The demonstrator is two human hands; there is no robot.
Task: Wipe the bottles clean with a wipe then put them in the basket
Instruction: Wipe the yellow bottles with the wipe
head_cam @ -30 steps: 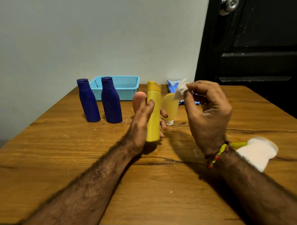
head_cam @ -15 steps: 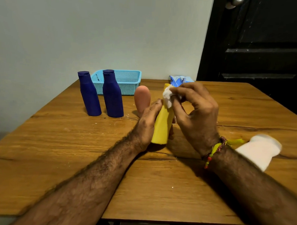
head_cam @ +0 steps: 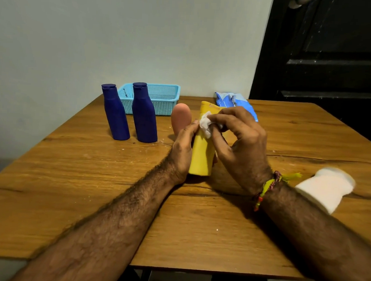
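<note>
A yellow bottle [head_cam: 201,156] stands on the wooden table [head_cam: 72,178], tilted slightly away from me. My left hand [head_cam: 183,148] grips its left side. My right hand [head_cam: 241,147] pinches a crumpled white wipe [head_cam: 205,124] against the bottle's upper part. Two dark blue bottles [head_cam: 115,114] [head_cam: 144,114] stand upright at the back left. Behind them sits a light blue basket [head_cam: 163,99]; I see no bottles in it. A peach-coloured bottle [head_cam: 181,116] stands just behind my left hand, partly hidden.
A blue wipes packet [head_cam: 233,103] lies at the back of the table, right of the basket. A white bottle [head_cam: 325,188] lies on its side beside my right forearm. A pale wall is behind; a black door stands at the right.
My right hand came down from above the bottle and pressed the wipe onto its upper part. The yellow bottle tilted away from me. The camera view dipped slightly.
</note>
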